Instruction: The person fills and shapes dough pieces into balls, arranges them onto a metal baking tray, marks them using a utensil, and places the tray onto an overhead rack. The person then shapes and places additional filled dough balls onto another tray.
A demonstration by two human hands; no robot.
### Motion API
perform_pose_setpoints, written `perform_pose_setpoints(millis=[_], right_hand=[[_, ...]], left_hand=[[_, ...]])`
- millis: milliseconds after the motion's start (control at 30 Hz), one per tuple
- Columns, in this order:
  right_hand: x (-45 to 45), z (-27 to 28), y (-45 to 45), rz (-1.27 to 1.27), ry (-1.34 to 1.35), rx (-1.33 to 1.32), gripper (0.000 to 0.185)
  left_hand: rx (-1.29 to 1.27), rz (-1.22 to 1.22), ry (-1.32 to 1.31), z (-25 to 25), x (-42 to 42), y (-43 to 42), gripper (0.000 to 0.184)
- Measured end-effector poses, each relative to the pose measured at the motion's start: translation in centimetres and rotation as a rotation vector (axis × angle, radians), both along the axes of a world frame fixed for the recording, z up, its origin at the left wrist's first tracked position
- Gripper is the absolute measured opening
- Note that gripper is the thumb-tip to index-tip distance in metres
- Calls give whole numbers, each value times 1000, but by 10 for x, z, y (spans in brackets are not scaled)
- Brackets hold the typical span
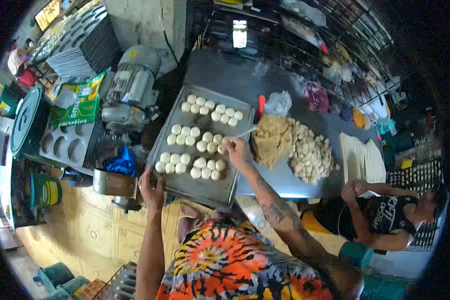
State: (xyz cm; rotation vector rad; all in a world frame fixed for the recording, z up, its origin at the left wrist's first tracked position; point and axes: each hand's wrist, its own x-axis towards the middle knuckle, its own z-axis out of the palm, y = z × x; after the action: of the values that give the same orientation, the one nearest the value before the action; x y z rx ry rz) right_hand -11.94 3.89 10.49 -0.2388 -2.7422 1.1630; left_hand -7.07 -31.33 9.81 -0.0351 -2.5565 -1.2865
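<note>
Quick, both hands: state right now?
Left hand: at the corner of the tray; grip can't be told.
Right hand: closed, seemingly pinching a dough ball.

The person wears a tie-dye shirt point(235, 265) in orange, red, yellow, black and white, its jagged streaks radiating around a yellowish burst point(203, 257), with dark tattoos point(273, 210) marking the right forearm point(257, 184), and bare left hand point(151, 192) and right hand point(236, 151).

The view is round with black corners, and things bend near its sides. A window point(47, 14) glows at upper left. A small screen point(239, 34) shines white at top middle. The desk point(225, 72) gleams along its lower edge. The far right looks dim.
</note>
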Motion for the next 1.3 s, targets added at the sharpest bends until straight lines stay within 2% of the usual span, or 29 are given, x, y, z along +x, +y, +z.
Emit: perform_pose_setpoints(millis=[133,200,233,300,467,633,833,967,1167,1300], right_hand=[[-7,-21,14,-23,126,-164,33],[-11,16,26,-67,-144,-95,35],[-18,22,36,-52,-151,-96,35],[-34,24,58,-122,31,-190,35],[-76,36,85,-28,114,-120,35],[-98,-13,85,70,122,-17,34],[-119,-20,105,5,89,-95,30],[-136,-46,78,42,199,60,28],[-99,3,51,99,184,-82,27],[-106,20,26,61,345,-44,26]], left_hand=[[-64,7,-30,-4,6,-4,58],[-38,18,-26,-3,-7,1,57],[-15,33,-41,-4,-6,2,57],[17,52,-92,-5,7,1,57],[-44,53,-156,7,6,9,57],[-74,87,-188,-1,4,8,58],[45,104,-219,16,-3,24,56],[-88,139,-255,10,2,17,62],[-11,129,-215,9,11,20,56],[-15,157,-193,-3,7,14,63]])
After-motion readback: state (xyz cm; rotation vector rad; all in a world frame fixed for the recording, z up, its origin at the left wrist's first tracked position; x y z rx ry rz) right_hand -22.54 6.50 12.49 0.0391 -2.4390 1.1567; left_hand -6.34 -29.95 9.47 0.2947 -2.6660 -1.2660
